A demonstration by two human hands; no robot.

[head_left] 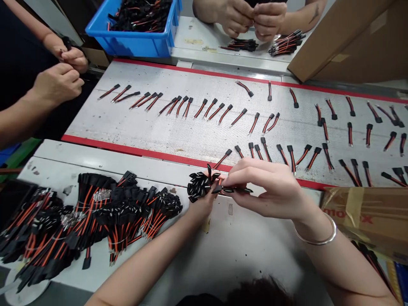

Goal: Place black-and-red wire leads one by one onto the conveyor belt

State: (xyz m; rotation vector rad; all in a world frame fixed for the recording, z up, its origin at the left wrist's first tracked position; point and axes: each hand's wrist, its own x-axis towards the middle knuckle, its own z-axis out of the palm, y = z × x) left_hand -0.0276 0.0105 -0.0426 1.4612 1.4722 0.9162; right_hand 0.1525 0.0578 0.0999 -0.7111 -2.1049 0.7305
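My left hand [208, 199] is closed round a bunch of short cable leads [199, 185], their black connector ends pointing up toward me. Most of its fingers are hidden behind the bunch and my other hand. Just to the right, my right hand [267, 185] pinches a few more cable leads [237, 190] by their black ends, close against the bunch. A silver bangle [318, 238] circles my right wrist. Left of my forearm lies a heap of tied cable bundles [127, 212] with red and black wires.
Beyond my hands runs a conveyor belt [143, 123] with red edges, dotted with loose leads. A blue bin [134, 42] full of leads stands at the far side. Cardboard boxes [360, 212] flank the right. Co-workers' hands [57, 83] show at left and across the belt.
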